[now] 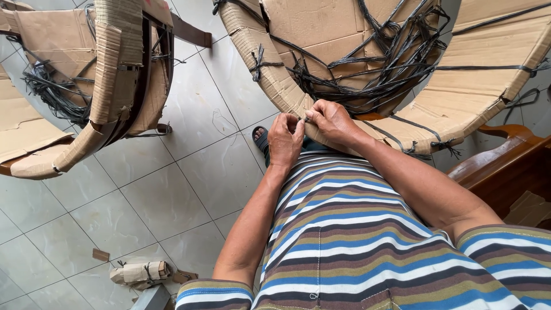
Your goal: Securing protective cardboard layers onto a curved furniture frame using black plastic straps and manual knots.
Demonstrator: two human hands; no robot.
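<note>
The strap [303, 120] is pinched between the fingertips of the left hand [285, 139] and the right hand [332, 121], at the near rim of the cardboard-wrapped frame [275, 80]. Both hands are pressed closed on the strap end; neither is spread. For a sound result, the strap should be kept taut and flat against the cardboard while it is worked, and the loose straps [379, 63] inside the frame should be kept out of the pinch. A second wrapped frame [117, 69] stands to the left on the tiled floor [172, 189].
</note>
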